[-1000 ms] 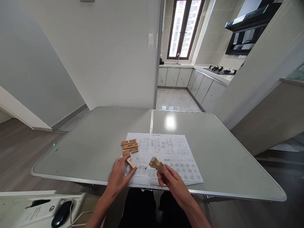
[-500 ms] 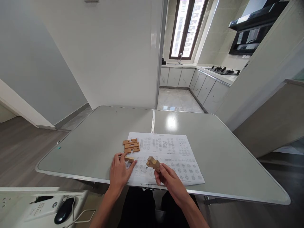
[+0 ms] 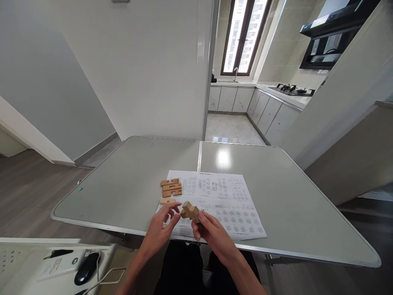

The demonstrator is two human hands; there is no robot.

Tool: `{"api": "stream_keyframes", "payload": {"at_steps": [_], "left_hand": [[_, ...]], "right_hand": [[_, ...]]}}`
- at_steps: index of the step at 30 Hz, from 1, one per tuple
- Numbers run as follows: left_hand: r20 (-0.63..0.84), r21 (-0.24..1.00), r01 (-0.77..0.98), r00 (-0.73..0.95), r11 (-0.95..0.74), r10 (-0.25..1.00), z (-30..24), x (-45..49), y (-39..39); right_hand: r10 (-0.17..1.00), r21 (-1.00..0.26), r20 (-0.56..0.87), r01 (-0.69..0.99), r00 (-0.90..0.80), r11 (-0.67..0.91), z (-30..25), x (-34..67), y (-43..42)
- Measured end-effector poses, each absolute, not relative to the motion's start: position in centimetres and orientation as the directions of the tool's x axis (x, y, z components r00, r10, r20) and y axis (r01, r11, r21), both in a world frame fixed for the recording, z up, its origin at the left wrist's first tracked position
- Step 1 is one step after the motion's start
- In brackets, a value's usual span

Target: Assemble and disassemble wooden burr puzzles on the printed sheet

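Pale matt wood puzzle pieces [image 3: 171,189], printed paper sheet [image 3: 221,200] (thin, flat), glossy smooth grey table [image 3: 291,196]

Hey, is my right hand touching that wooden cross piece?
Touching. The head view shows the right hand closed around the lower end of the wooden cross piece, with no gap between them.

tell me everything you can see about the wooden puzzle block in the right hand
The wooden puzzle block is light tan, unfinished-looking wood. It has a chunky notched shape that seems made of short bars crossing each other. It is held up, tilted, above the near part of the printed instruction sheet. The right hand pinches its right end with the fingertips. The left hand reaches its fingertips to the block's left side; actual contact is unclear.
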State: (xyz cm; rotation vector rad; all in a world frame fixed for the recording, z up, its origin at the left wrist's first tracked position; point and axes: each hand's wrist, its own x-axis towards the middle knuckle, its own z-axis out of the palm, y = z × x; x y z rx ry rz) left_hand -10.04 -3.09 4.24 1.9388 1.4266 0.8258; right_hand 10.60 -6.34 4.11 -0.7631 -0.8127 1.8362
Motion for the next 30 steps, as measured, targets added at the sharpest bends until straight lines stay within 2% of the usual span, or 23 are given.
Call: {"api": "stream_keyframes", "payload": {"at_steps": [3,7,11,15,18,22,26,30], "left_hand": [[0.079,0.836,0.497,0.307,-0.230,0.949,5.6,-9.7,-3.9],[0.047,0.848,0.490,0.312,-0.203,0.949,6.0,-10.4,-4.3],[0.007,0.839,0.512,0.330,-0.185,0.944,5.9,-11.6,-4.4],[-0.030,0.822,0.544,0.335,-0.167,0.942,5.5,-12.2,-4.3],[-0.051,0.811,0.563,0.340,-0.160,0.939,5.1,-12.5,-4.1],[-0.056,0.765,0.624,0.309,-0.159,0.949,5.0,-13.7,-3.6],[-0.063,0.717,0.680,0.281,-0.152,0.958,5.7,-16.1,-3.4],[-0.109,0.688,0.715,0.271,-0.124,0.956,6.5,-17.8,-3.7]], "right_hand": [[0.912,-0.801,-0.133,-0.500,-0.387,-0.329,4.2,9.8,-6.2],[0.942,-0.872,-0.096,-0.430,-0.321,-0.235,4.1,9.1,-5.8],[0.974,-0.966,-0.045,-0.240,-0.221,-0.099,3.2,8.5,-5.8],[0.997,-0.999,0.038,0.025,-0.063,0.040,1.8,7.9,-6.1],[0.989,-0.960,0.144,0.247,0.022,0.135,0.7,7.8,-5.8],[0.963,-0.839,0.260,0.480,-0.062,0.258,-0.2,7.2,-4.7],[0.929,-0.686,0.337,0.637,-0.150,0.352,-0.8,5.6,-3.0],[0.920,-0.596,0.332,0.710,-0.207,0.375,-1.6,3.6,-1.5]]}}
